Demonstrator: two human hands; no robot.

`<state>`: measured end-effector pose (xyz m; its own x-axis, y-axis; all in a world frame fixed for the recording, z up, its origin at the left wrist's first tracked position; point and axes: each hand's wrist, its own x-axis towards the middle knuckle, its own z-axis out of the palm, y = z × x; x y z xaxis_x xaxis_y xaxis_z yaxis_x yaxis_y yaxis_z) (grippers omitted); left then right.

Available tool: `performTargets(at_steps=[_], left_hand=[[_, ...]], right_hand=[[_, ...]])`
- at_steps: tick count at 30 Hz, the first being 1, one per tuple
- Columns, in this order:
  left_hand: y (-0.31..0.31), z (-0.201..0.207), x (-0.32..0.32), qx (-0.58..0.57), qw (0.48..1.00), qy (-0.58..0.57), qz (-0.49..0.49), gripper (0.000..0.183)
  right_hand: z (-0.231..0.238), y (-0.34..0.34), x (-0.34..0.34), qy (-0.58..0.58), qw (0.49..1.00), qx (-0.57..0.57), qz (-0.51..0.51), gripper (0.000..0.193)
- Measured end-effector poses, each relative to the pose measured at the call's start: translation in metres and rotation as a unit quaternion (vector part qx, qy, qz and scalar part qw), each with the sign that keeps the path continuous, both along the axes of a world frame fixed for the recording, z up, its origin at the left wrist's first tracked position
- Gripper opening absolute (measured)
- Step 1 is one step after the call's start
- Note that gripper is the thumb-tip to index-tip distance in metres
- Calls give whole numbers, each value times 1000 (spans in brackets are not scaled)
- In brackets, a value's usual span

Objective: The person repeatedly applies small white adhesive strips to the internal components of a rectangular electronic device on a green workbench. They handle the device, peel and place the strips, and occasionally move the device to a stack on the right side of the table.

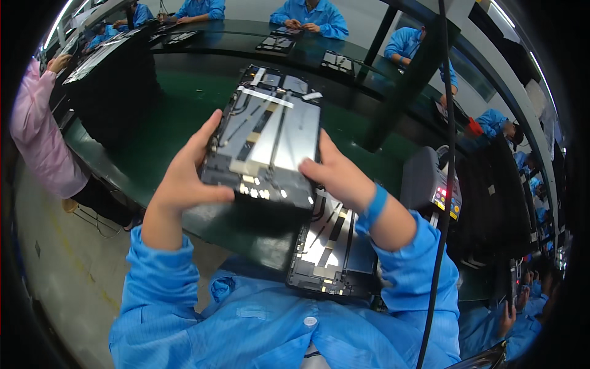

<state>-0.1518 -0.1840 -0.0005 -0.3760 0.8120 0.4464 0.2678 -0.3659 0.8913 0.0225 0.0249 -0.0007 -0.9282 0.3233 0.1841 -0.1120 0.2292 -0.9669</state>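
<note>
Between my two hands I hold an opened tablet (292, 132) above the green table, its silvery battery, cables and circuit parts facing up. My left hand (184, 175) grips its left edge, the thumb along the near left corner. On the right side my right hand (338, 169) clasps the other edge, with the thumb resting on the inner face. A blue band circles my right wrist. Below it, close to my body, a second opened tablet (326, 246) lies with its inside up, partly covered by my right forearm.
To the left rises a tall dark stack of tablets (117, 92) beside a person in pink. A grey device with a lit button panel (447, 198) stands at the right, near a black stack (491, 197). A black cable (450, 123) hangs down. People in blue work across the bench.
</note>
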Motion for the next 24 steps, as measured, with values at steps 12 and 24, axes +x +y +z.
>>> performTargets(at_steps=[12, 24], left_hand=[[22, -63, -53, -44, 995, -85, 32, 113], [9, -46, 5, -34, 877, 358, 317, 75]], right_hand=[[-44, 31, -65, -136, 982, 120, -48, 70], [31, 3, 54, -9, 956, 261, -132, 58]])
